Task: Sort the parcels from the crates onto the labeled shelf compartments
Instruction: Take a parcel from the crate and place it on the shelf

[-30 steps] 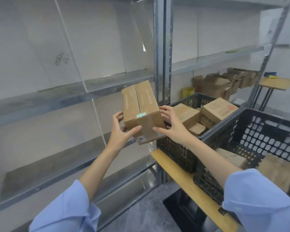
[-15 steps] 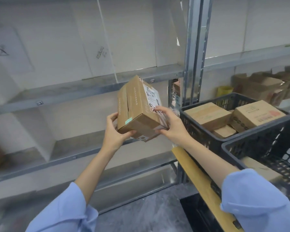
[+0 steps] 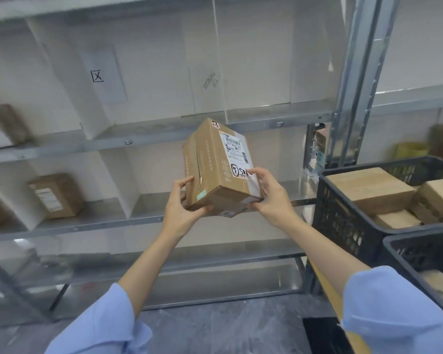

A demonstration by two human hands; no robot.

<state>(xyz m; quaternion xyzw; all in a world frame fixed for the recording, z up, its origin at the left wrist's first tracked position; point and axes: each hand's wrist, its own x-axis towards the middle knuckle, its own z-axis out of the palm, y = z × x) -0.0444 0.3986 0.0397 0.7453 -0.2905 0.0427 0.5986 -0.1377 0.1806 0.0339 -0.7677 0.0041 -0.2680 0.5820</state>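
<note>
Two hands: the left hand and right hand are gripping a brown cardboard box from both sides, up in front of the grey metal shelf.
Around: a black plastic crate of parcels is sitting on the right.
Writing: a white barcode label is showing on the box; a paper sheet is showing "区".

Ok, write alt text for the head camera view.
A left hand and right hand hold a tilted cardboard parcel, its shipping label showing, before a metal shelf with compartments. Black crates of parcels stand at right.
</note>
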